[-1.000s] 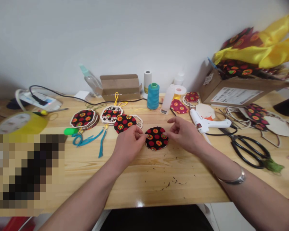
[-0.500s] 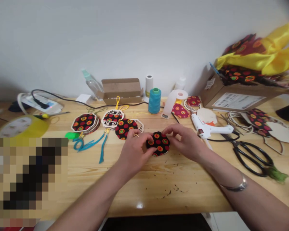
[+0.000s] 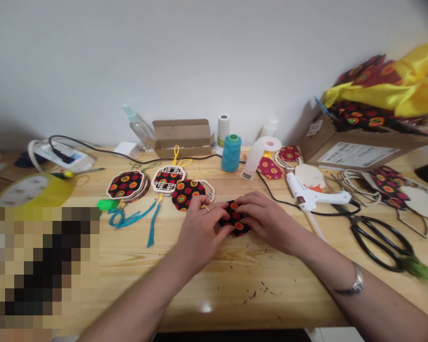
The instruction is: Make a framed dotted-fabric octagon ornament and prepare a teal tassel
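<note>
The wooden table offers more room near than far; the left hand pinches the patterned disc at middle, the right hand curls fingers over its right side, pinch unclear; apparently edge-fitting, needing even pressure, glue gun bounding the right

- No words, brand or number can be read for certain.
- Brown cardboard box, at the right: a large white rectangular label on its front carries dark printed lines, too small to read.
- Same box, left side: a small white sticker bears dark marks, blurred.
- Frosted white plastic bottle: a tiny dark label near its base, illegible.
</note>
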The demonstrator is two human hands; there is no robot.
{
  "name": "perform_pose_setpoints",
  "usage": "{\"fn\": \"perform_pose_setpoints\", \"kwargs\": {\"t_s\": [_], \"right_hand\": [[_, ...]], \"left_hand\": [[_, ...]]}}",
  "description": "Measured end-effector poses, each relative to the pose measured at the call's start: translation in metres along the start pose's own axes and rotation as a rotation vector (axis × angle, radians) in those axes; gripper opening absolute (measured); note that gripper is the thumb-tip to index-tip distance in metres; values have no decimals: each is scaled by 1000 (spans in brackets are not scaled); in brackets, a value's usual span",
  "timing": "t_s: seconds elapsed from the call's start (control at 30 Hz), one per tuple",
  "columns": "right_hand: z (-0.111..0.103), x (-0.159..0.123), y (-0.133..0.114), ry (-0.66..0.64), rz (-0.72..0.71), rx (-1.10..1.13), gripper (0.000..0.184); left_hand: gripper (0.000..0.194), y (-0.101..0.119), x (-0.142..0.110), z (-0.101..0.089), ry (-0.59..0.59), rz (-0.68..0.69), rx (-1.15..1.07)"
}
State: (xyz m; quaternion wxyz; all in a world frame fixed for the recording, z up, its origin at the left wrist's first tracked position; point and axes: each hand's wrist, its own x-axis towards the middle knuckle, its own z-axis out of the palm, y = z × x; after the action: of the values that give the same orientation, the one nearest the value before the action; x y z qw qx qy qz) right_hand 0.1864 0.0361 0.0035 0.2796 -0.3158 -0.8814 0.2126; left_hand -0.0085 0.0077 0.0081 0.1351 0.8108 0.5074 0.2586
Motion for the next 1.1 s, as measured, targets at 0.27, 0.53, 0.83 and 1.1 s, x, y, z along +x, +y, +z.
{"fn": "perform_pose_setpoints", "kwargs": {"t_s": [0.27, 0.53, 0.83, 1.1], "right_hand": [[-2, 2, 0, -57, 61, 3, 25], [-1, 0, 3, 98, 72, 8, 25], [-9, 2, 1, 150, 639, 19, 28], [-13, 3, -2, 137, 729, 87, 34]], "left_hand": [[10, -4, -1, 2, 17, -54, 16], [14, -4, 1, -2, 151, -122, 90], [24, -1, 0, -1, 32, -413, -232], [25, -4, 2, 0, 12, -545, -449]]}}
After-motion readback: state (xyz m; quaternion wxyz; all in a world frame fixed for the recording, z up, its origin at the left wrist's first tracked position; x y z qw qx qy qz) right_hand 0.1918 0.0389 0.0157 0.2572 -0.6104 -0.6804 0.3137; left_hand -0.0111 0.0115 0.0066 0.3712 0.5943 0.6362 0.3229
